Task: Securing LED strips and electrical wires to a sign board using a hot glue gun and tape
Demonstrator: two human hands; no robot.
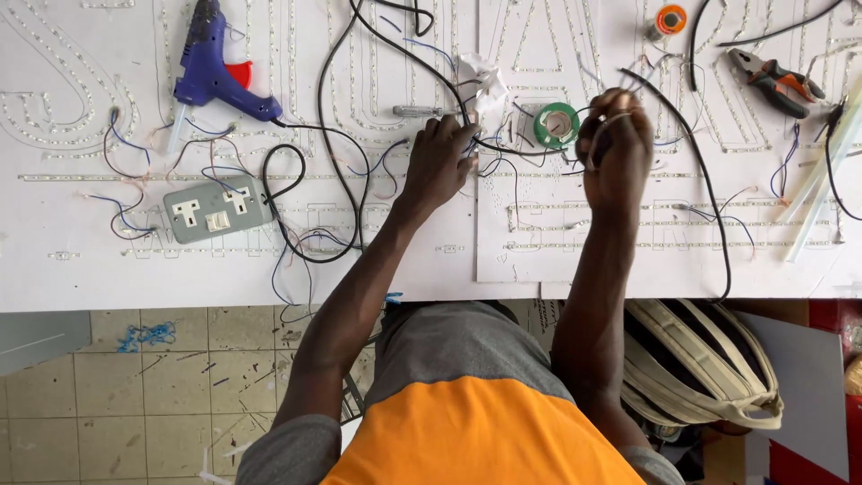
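1. A woven strap bag [700, 359] is sitting on the floor just below the counter [72, 269] edge, beside the person's right arm.
2. The left hand [440, 162] is pressing down flat, fingers curled onto a black wire [503, 148] on the white board.
3. The right hand [615, 144] is closing around a thin tool and the same tangle of thin wires; what the tool is cannot be told.
4. A green roll of tape [557, 126] is lying between the two hands, just beyond them.
5. A grey double socket box [217, 209] is sitting to the left, with black cable looping beside it.
6. A crumpled white paper [485, 76] is lying just beyond the left hand.
7. A blue glue gun [214, 67] is resting at the far left, a small orange reel [669, 20] at the far edge, and orange-handled pliers [774, 81] at the far right.
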